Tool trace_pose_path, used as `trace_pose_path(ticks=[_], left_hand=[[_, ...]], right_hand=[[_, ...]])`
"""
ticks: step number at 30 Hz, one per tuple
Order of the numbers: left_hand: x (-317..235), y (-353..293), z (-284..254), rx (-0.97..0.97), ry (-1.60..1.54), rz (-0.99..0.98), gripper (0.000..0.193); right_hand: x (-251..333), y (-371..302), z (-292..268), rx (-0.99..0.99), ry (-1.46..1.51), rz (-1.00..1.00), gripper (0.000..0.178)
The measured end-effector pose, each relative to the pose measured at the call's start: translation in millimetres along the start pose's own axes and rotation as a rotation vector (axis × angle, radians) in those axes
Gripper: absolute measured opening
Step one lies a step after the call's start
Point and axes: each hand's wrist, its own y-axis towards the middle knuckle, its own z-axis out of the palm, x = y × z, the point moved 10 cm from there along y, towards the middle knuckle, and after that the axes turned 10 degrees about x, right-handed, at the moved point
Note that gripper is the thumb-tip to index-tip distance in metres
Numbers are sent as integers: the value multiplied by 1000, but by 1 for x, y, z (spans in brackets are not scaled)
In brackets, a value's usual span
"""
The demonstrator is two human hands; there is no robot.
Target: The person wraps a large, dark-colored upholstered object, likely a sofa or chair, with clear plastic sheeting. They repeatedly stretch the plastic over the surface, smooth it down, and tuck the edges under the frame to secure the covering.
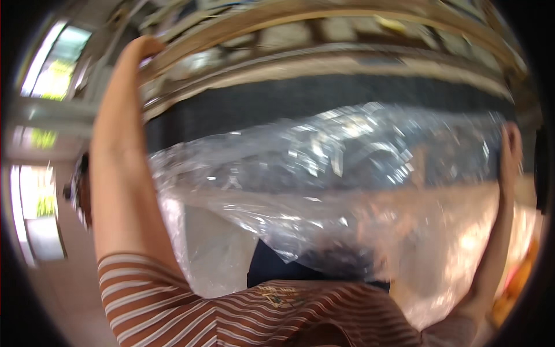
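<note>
A long wooden frame (324, 17) stretches across my front, blurred by motion. Along its near side runs a dark grey fabric band (312, 92). Clear, crinkled plastic film (347, 156) hangs from it towards my body, shiny and partly see-through. At the upper left, my left hand (148, 48) is closed over the wooden rail, its fingertips mostly hidden behind the wood. My right hand (511, 150) grips the far right end, against the dark side and the film's edge; blur hides its exact finger positions. Both arms are spread wide.
Bright windows (55, 63) are in the wall at left. A dark object with a shiny part (81, 191) shows partly behind my left arm. Something orange (513, 283) lies at the lower right. Pale surface (214, 248) shows below the film.
</note>
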Motion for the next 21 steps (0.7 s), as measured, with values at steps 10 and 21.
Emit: trace_pose_path(ticks=[10, 21], left_hand=[[4, -25, -55, -529, -212, 287, 40], [-451, -476, -27, -293, -1073, 1300, 11]], right_hand=[[27, -4, -8, 187, 322, -19, 17], [75, -40, -57, 241, 411, -58, 20]])
